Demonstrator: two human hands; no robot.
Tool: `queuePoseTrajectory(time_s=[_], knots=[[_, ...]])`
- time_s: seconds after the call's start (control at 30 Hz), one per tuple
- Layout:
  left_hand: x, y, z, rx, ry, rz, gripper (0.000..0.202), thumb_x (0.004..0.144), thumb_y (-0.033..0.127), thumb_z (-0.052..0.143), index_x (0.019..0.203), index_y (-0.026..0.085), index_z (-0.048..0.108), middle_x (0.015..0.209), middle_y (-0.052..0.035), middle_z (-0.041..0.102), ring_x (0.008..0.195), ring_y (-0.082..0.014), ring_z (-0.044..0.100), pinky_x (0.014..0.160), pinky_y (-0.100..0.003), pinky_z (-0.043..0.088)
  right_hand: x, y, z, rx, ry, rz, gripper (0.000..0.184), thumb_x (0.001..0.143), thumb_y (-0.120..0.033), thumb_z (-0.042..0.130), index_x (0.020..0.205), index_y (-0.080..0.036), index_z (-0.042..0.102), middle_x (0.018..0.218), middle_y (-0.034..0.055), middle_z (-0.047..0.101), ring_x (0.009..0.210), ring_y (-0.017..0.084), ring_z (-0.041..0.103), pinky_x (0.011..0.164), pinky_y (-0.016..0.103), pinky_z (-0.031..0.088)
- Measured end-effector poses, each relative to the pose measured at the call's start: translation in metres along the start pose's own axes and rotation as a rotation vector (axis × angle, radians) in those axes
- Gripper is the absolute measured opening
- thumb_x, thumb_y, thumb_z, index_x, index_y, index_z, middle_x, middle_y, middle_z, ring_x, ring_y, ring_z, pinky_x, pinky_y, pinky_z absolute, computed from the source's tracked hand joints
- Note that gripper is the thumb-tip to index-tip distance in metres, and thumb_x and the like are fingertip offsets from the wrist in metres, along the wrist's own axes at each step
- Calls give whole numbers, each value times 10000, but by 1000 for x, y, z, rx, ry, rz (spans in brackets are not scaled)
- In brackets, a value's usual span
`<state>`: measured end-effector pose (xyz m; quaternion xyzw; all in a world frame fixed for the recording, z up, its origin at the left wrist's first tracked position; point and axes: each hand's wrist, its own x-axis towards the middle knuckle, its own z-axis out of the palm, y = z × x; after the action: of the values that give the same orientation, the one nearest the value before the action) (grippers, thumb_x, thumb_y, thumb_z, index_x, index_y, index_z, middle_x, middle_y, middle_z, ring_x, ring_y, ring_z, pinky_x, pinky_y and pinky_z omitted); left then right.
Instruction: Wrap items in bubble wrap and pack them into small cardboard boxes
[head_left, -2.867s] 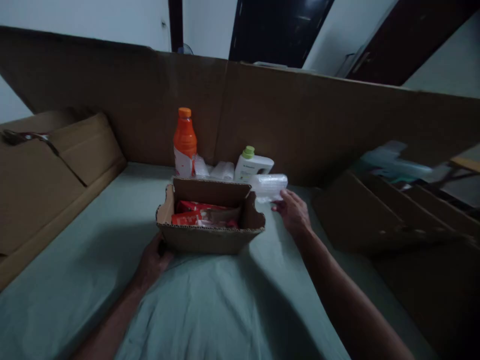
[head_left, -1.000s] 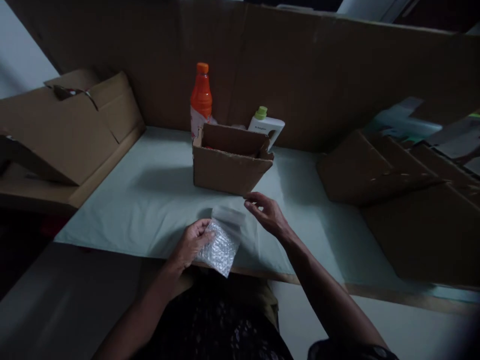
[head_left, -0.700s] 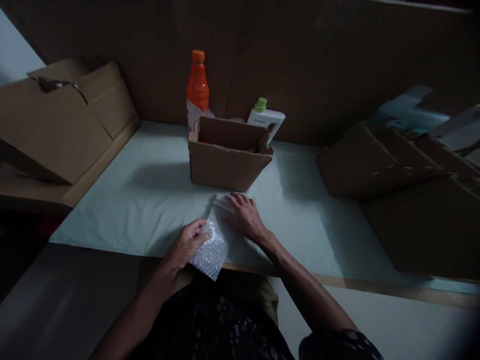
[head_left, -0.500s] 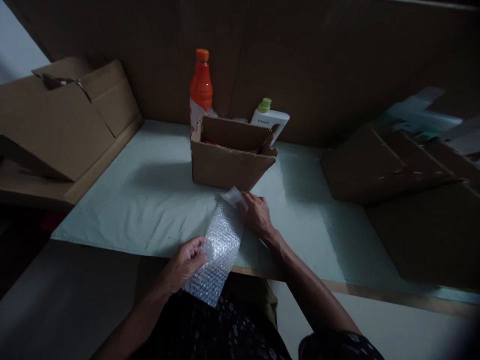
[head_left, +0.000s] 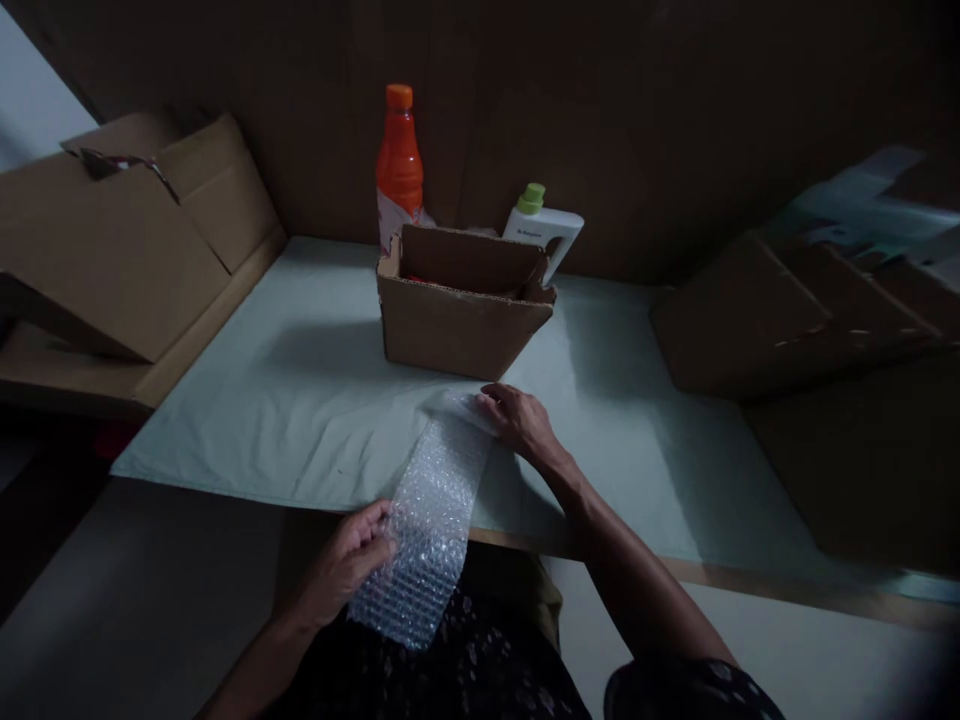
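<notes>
A clear piece of bubble wrap (head_left: 433,500) stretches between my hands, its lower end hanging past the table's front edge over my lap. My left hand (head_left: 346,560) pinches its left side near that edge. At the far end, my right hand (head_left: 523,418) is closed on the upper right corner, just in front of a small cardboard box (head_left: 461,325). Inside that box a bit of red shows, but I cannot make out what it is.
Behind the box stand an orange bottle (head_left: 400,165) and a white jug with a green cap (head_left: 536,225). Cardboard boxes (head_left: 739,310) with blurred items fill the right side. A large folded carton (head_left: 112,250) leans at the left. Pale green cloth (head_left: 315,400) covers the table.
My left hand has moved down and to the left with the bubble wrap, which now lies more stretched out. My right hand stays near the upper end, its corner flatter than before.
</notes>
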<state>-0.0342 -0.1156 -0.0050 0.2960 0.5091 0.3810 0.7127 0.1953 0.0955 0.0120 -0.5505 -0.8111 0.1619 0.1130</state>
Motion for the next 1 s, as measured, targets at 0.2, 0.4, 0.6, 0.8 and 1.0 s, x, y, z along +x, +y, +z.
queuePoseTrajectory(time_s=[0.2,0.4,0.6,0.8,1.0], knots=[[-2,-6,-2,11,27,-1,559,756,491,740,1191,151,651,797,-13,643,647,-116,530,636,-232,407,-8,-20,2,-210,-85,-101,216,958,-339,608,1080,-196,715,1047,100,750,945,235,669,800,319,399],[-4,-8,3,-28,-77,-5,542,757,463,717,1193,145,661,806,-21,652,669,-125,538,640,-231,404,12,-34,9,-244,281,-300,284,960,-266,600,1224,-187,666,1128,129,708,1024,278,594,894,397,379],[-6,-11,8,143,-129,70,520,820,498,651,1189,134,693,843,-38,688,716,-148,565,664,-243,422,15,-10,24,-183,332,-374,380,925,-273,647,1292,-172,629,1291,142,671,1153,287,588,942,405,410],[-6,32,-34,659,124,124,492,865,547,567,1114,160,744,812,-49,724,738,-187,638,707,-298,515,-3,38,7,76,445,-140,217,945,-327,548,1055,-189,673,1054,107,736,881,244,692,826,410,488],[101,107,-46,664,544,550,681,768,397,648,1385,128,541,1347,-185,614,1105,-274,659,842,-379,586,26,42,6,279,419,-50,503,881,-492,575,1284,-191,557,1222,151,670,988,279,661,760,416,537]])
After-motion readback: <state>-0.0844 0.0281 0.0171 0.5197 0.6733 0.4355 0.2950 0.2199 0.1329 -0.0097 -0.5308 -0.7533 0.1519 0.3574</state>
